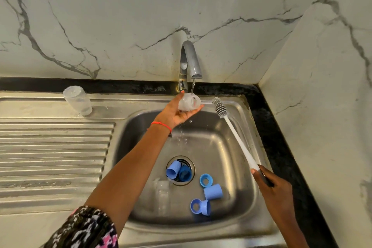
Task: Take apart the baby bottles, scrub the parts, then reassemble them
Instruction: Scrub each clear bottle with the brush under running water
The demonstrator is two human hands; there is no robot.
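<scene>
My left hand (179, 112) holds a clear baby bottle (189, 102) on its palm under the thin stream running from the tap (189, 62). My right hand (269, 185) grips the white handle of a bottle brush (220, 106), whose grey bristle head points up near the sink's back right corner. In the sink basin (227, 147) lie several blue parts: a cap (173, 169) and a darker piece over the drain, two rings (205, 179) (198, 206) and another cap (213, 191). A second clear bottle (162, 195) lies in the basin.
Another clear bottle (77, 99) stands upside down on the ribbed steel drainboard (54, 147) at the left. A black counter edge (281, 147) runs behind and to the right of the sink. Marble walls close off the back and right.
</scene>
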